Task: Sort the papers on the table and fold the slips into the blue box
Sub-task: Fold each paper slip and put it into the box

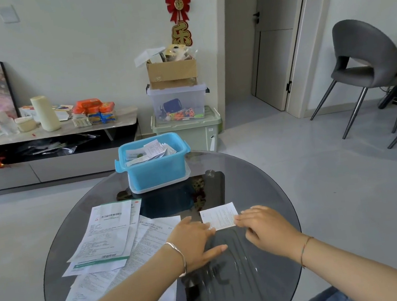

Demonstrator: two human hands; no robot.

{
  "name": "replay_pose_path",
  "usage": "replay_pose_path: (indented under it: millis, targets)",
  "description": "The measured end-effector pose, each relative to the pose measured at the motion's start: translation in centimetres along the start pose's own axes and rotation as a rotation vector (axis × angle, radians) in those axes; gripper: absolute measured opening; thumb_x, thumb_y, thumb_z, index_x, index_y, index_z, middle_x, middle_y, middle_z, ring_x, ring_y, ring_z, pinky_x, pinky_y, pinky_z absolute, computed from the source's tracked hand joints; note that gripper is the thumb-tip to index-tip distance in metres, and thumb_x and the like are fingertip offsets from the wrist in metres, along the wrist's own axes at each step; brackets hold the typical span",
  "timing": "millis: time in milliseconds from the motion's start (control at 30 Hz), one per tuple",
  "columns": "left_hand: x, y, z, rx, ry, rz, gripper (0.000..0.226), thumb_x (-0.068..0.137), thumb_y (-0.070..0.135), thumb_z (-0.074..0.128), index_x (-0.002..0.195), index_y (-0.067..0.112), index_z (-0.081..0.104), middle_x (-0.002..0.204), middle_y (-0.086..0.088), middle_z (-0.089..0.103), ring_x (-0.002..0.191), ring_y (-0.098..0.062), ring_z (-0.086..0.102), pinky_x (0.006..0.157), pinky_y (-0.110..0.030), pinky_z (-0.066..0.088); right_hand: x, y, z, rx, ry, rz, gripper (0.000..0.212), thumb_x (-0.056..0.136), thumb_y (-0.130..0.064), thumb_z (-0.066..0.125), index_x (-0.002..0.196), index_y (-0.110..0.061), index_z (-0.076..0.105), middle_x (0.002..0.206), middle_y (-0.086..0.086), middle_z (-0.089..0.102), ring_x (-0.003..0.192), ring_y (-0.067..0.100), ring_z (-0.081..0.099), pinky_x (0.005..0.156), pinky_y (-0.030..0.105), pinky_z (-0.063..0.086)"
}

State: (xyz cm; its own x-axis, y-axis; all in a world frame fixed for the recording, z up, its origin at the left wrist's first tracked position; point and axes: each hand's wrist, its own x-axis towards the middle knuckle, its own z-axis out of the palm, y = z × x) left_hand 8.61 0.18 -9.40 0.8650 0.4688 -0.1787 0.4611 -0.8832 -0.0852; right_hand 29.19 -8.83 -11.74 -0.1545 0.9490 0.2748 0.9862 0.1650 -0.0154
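Hands: L hand (193, 237) flat, fingers straight on slip (218, 216) L edge; R hand (265, 225) loose, fingertips touching its R edge.
Slip: small white printed rectangle, flat on tabletop (260, 281).
Tabletop: round dark glass, glossy.
Papers (108, 240): thin printed sheets, overlapping pile, L side.
Blue box (156, 171): rectangular plastic, far edge, slips inside.

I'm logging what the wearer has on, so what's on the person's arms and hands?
No sleeves or gloves show. The left hand has a plain silver bangle at its wrist; the right hand has a thin cord bracelet, reddish with some green. No rings are visible.
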Motion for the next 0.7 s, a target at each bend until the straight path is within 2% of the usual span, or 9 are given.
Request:
replay_pose_path:
  millis: [67, 167, 233, 300, 400, 467, 567, 633, 700]
  targets:
    - [-0.6, -0.5, 0.1, 0.001, 0.008, 0.011, 0.103, 0.075, 0.078, -0.012, 0.127, 0.019, 0.054, 0.133, -0.003, 0.055, 0.122, -0.020, 0.049, 0.114, -0.041, 0.024, 0.3, -0.1, -0.1, 0.008, -0.045, 0.017, 0.025, 0.086, -0.015, 0.041, 0.088, -0.017, 0.066, 0.080, -0.005, 0.065, 0.075, 0.016, 0.054, 0.079, 0.024, 0.043]
    - [-1.2, -0.9, 0.5, -0.043, -0.004, 0.002, 0.090, 0.082, 0.073, 0.001, 0.139, 0.019, 0.044, 0.141, -0.002, 0.049, 0.129, -0.020, 0.044, 0.116, -0.037, 0.022, 1.2, -0.1, -0.3, -0.030, -0.027, -0.010, 0.026, 0.093, -0.023, 0.040, 0.088, -0.017, 0.065, 0.083, -0.004, 0.066, 0.081, 0.018, 0.057, 0.083, 0.026, 0.043]
    - [-1.6, -0.8, 0.4, -0.066, -0.005, 0.005, 0.101, 0.074, 0.077, -0.007, 0.140, 0.019, 0.043, 0.141, -0.002, 0.048, 0.128, -0.019, 0.045, 0.114, -0.034, 0.025, 2.0, -0.3, -0.3, -0.057, -0.063, -0.044, 0.024, 0.094, -0.031, 0.043, 0.087, -0.018, 0.063, 0.088, -0.005, 0.065, 0.084, 0.016, 0.057, 0.082, 0.027, 0.043]
    - [-1.5, -0.9, 0.5, -0.100, 0.013, 0.005, 0.107, 0.069, 0.079, -0.012, 0.136, 0.019, 0.046, 0.137, -0.002, 0.052, 0.123, -0.018, 0.049, 0.112, -0.034, 0.030, 2.8, -0.9, -0.4, -0.125, -0.101, -0.083, 0.017, 0.092, -0.032, 0.050, 0.084, -0.021, 0.060, 0.084, -0.008, 0.064, 0.079, 0.014, 0.059, 0.067, 0.025, 0.040]
    - [-1.6, -1.2, 0.4, -0.181, 0.049, -0.048, 0.084, 0.083, 0.075, 0.004, 0.131, 0.023, 0.051, 0.124, -0.001, 0.060, 0.111, -0.016, 0.054, 0.104, -0.034, 0.039, 3.2, -1.9, 0.1, -0.312, -0.158, -0.133, 0.017, 0.072, -0.029, 0.074, 0.067, -0.026, 0.058, 0.058, -0.010, 0.055, 0.048, 0.009, 0.055, 0.043, 0.021, 0.022]
    - [-1.7, -1.4, 0.4, -0.288, 0.058, -0.113, 0.060, 0.094, 0.063, 0.025, 0.136, 0.027, 0.048, 0.130, 0.002, 0.057, 0.117, -0.014, 0.052, 0.104, -0.030, 0.040, 3.4, -1.9, 0.9, -0.402, -0.159, -0.147, 0.026, 0.058, -0.026, 0.083, 0.064, -0.025, 0.058, 0.052, -0.010, 0.050, 0.039, 0.009, 0.049, 0.039, 0.021, 0.016]
    - [-1.9, -1.7, 0.5, -0.541, 0.111, -0.211, 0.053, 0.096, 0.057, 0.033, 0.142, 0.032, 0.040, 0.139, 0.009, 0.051, 0.123, -0.010, 0.050, 0.106, -0.027, 0.039, 3.7, -1.8, 1.3, -0.377, -0.188, -0.133, 0.034, 0.045, -0.017, 0.086, 0.062, -0.025, 0.057, 0.046, -0.010, 0.047, 0.034, 0.009, 0.044, 0.037, 0.020, 0.014]
    - [-1.8, -2.0, 0.3, -0.674, 0.178, -0.245, 0.053, 0.096, 0.055, 0.037, 0.144, 0.033, 0.036, 0.142, 0.011, 0.048, 0.125, -0.008, 0.048, 0.107, -0.026, 0.039, 3.7, -2.2, 0.7, -0.345, -0.129, -0.118, 0.026, 0.053, -0.016, 0.083, 0.065, -0.022, 0.061, 0.048, -0.007, 0.053, 0.037, 0.014, 0.047, 0.037, 0.021, 0.017]
    - [-1.7, -2.1, 0.0, -0.786, 0.266, -0.284, 0.055, 0.096, 0.049, 0.042, 0.147, 0.030, 0.030, 0.147, 0.011, 0.041, 0.133, -0.009, 0.041, 0.111, -0.026, 0.033, 3.6, -2.3, 0.2, -0.132, -0.048, 0.016, 0.006, 0.081, -0.013, 0.064, 0.086, -0.016, 0.067, 0.065, 0.003, 0.063, 0.053, 0.024, 0.053, 0.042, 0.028, 0.025]
